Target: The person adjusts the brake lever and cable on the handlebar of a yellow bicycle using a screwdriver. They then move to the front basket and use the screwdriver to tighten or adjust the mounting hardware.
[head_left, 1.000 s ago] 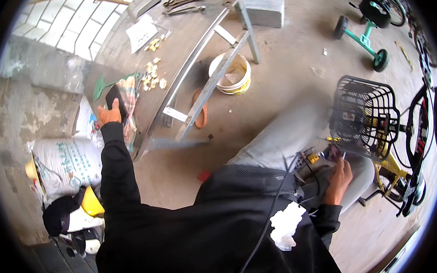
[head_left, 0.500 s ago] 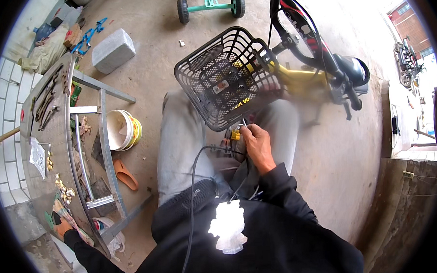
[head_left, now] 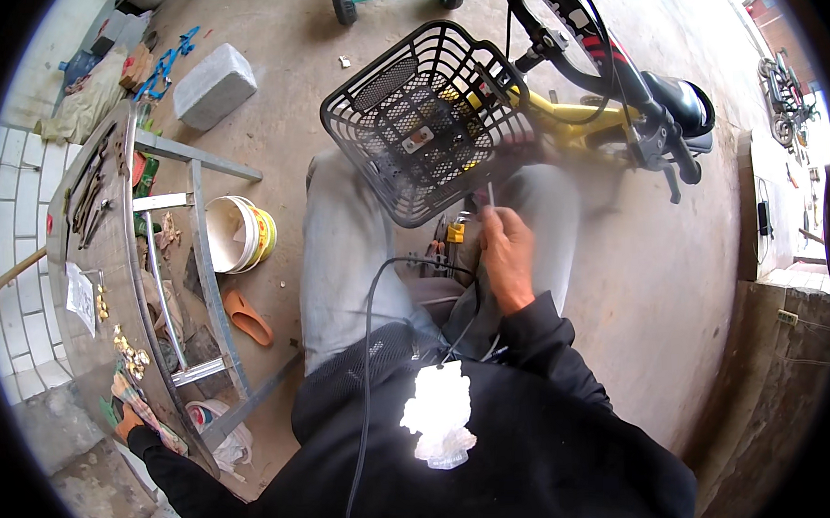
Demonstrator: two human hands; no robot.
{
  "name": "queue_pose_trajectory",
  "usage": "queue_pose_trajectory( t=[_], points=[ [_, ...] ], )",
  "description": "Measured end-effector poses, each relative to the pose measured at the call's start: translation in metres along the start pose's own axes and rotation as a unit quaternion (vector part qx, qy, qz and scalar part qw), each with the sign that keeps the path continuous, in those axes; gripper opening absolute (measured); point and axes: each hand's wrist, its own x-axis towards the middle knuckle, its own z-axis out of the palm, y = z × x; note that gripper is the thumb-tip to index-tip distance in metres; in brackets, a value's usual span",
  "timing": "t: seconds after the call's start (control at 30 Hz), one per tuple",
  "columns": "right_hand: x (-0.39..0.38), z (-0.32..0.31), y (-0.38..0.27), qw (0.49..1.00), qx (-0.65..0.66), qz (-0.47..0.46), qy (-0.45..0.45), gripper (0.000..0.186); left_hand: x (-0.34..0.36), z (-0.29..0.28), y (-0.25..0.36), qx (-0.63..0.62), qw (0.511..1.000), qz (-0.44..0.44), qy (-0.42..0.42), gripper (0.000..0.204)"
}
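Between my knees, my right hand [head_left: 508, 260] is closed around a slim tool whose thin metal shaft [head_left: 491, 193] points up; its handle is hidden in my fingers. Just above that hand is the black plastic basket [head_left: 427, 120], mounted on a small yellow bicycle [head_left: 576, 122]. Several hand tools, one a yellow-handled tool [head_left: 455, 231], stand below the basket. At the far left my left hand [head_left: 130, 421] reaches to a patterned cloth [head_left: 141, 401] on the table's near end. Its fingers are mostly covered, so whether it grips the cloth is unclear.
On the metal-legged table [head_left: 91, 264] lie wrenches [head_left: 83, 195], a paper and several small brass-coloured parts [head_left: 132, 355]. Beneath and beside it are a white bucket [head_left: 238, 234], an orange slipper [head_left: 248, 317] and a grey block [head_left: 215, 87]. A black cable [head_left: 368, 354] hangs before me.
My right hand has risen slightly and shifted right, and the tool's shaft now shows upright above it. My left hand stays by the cloth. The whole view has shifted a little.
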Motion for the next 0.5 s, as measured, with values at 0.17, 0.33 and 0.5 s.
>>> queue_pose_trajectory(
  t=[0.17, 0.33, 0.5],
  points=[
    [-0.018, -0.005, -0.018, 0.978, -0.079, -0.172, 0.084, 0.016, 0.016, 0.018, -0.011, -0.001, 1.000, -0.007, 0.027, 0.079],
    [0.002, -0.001, -0.066, 0.881, -0.322, -0.345, -0.035, 0.013, 0.041, 0.023, -0.026, 0.034, 0.999, 0.001, 0.026, 0.081],
    [0.040, 0.022, -0.107, 0.790, -0.462, -0.399, -0.055, 0.020, 0.024, 0.022, -0.013, -0.018, 1.000, -0.016, 0.007, 0.083]
  ],
)
